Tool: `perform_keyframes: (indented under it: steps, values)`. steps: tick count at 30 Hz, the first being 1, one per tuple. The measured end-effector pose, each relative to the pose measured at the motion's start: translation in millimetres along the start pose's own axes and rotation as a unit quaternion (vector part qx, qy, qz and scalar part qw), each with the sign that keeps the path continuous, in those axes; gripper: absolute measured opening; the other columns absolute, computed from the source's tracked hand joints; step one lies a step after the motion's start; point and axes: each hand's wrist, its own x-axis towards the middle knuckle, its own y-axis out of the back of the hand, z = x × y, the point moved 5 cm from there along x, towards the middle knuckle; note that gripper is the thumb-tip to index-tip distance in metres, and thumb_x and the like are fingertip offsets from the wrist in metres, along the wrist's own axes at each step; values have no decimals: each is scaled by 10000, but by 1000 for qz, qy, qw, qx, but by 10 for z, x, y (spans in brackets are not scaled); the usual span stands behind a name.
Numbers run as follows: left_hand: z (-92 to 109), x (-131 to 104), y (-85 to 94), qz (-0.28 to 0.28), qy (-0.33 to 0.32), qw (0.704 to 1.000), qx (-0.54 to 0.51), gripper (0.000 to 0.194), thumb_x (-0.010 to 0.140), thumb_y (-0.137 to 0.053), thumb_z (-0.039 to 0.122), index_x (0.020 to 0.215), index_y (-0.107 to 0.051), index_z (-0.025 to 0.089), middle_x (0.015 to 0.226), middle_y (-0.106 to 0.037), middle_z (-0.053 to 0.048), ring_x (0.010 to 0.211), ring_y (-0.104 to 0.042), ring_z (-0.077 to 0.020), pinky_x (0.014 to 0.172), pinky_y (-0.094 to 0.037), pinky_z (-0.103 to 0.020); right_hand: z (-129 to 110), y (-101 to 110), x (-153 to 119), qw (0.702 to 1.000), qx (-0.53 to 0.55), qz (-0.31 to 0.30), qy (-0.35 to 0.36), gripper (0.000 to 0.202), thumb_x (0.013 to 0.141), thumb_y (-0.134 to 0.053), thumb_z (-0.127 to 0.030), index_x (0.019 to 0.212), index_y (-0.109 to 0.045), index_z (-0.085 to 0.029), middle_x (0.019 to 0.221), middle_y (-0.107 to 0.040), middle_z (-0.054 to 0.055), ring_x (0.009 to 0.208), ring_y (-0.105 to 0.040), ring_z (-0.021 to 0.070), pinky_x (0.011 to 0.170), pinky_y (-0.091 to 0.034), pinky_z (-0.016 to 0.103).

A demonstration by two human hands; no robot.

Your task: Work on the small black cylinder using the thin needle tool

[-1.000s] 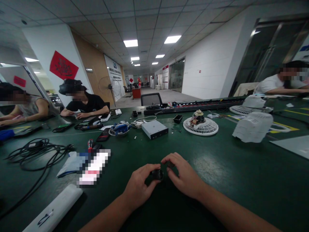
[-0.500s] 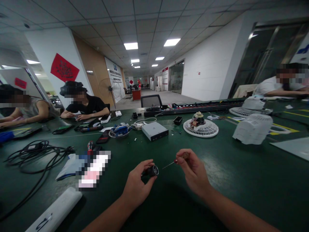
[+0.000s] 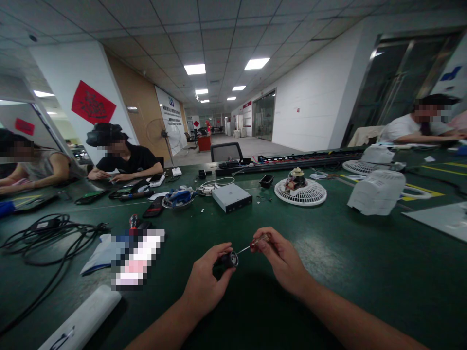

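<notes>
My left hand (image 3: 209, 279) is closed around a small black cylindrical part (image 3: 230, 259), its round end with a pale rim turned toward the right. Between the fingers and thumb of my right hand (image 3: 280, 255) is a small screwdriver (image 3: 251, 245) with a red and clear handle. Its thin metal shaft points left and its tip is at the rim of the black part; whether it touches inside I cannot tell. Both hands are raised over the green table (image 3: 255, 311).
Beyond my hands lie an optical drive (image 3: 232, 197), a black tray (image 3: 266, 181) and a white fan grille with motor (image 3: 299, 190). White housing (image 3: 377, 192) stands right. Black cable (image 3: 47, 243), a red-handled screwdriver (image 3: 133, 222) and a white case (image 3: 83, 318) lie left. Other people sit around.
My right hand has moved left with the screwdriver, bringing its tip from a gap away up to the black part's end. My left hand has stayed nearly still. The view has shifted slightly.
</notes>
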Motion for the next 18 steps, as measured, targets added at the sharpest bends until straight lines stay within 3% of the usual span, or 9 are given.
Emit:
perform_keyframes:
  steps: [5, 18]
  values:
    - [-12, -21, -11, -1, 9, 1000, 8, 541, 784, -728, 101, 1271, -559, 265, 1111, -729, -24, 1011, -710, -211, 935, -578, -403, -71, -12, -12, 997, -70, 2, 25, 148, 1009, -462, -323, 973, -559, -218, 822, -667, 14, 768, -648, 168, 713, -472, 288]
    - [94, -57, -69, -35, -54, 997, 35, 551, 818, -695, 91, 1306, -517, 275, 1166, -697, -38, 1064, -685, -217, 964, -560, -406, -113, 26, -54, 991, -114, 56, 33, 192, 1027, -401, -314, 918, -525, -215, 737, -601, -9, 674, -600, 153, 641, -439, 277]
